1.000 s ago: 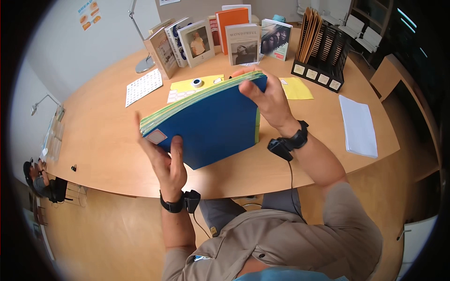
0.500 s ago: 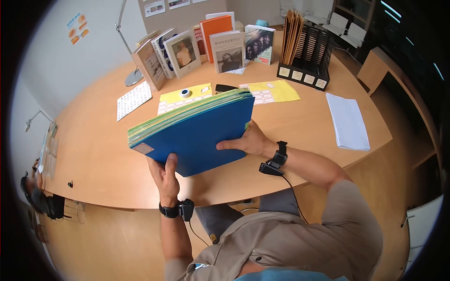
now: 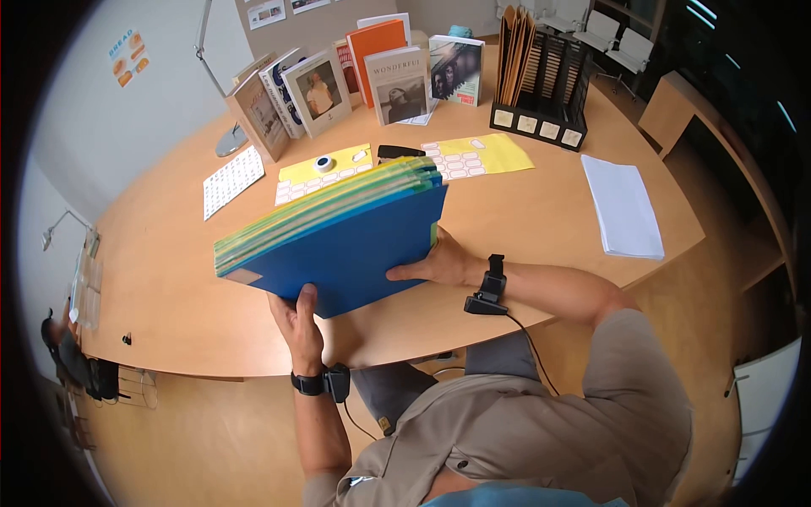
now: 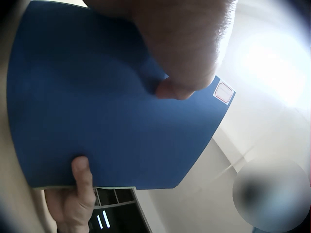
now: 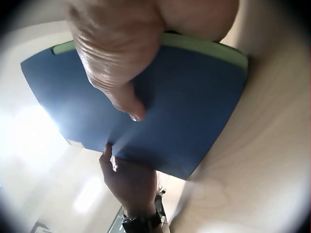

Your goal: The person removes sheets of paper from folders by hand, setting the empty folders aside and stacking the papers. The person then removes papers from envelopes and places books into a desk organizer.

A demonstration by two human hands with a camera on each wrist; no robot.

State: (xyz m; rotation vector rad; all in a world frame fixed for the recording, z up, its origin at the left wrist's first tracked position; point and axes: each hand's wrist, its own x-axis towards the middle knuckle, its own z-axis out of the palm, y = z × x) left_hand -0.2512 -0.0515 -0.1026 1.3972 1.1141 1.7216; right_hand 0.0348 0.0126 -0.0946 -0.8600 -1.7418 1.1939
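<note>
Upright above the table, a thick stack of paper folders (image 3: 346, 245) leans back, its blue folder facing me and green and yellow edges fanned along the top. A small red-bordered label (image 4: 224, 91) sits on one corner of the blue cover. My left hand (image 3: 300, 331) grips the stack low on its left side, thumb flat on the blue cover and fingers hidden behind. On the right side edge, my right hand (image 3: 445, 260) holds it, thumb across the cover, fingers behind it. Both thumbs press the same blue face in the right wrist view.
Beyond the stack lie yellow sheets (image 3: 507, 154) with label stickers, a black stapler-like object (image 3: 400, 152) and a white roll (image 3: 323, 163). Books (image 3: 397, 89) stand behind them. A black file rack (image 3: 541, 127) with brown folders is at back right, near white paper (image 3: 623, 207).
My right hand has moved from the stack's top right corner down to its right side. The stack sits a little lower and tilts back more, showing more of its top edges.
</note>
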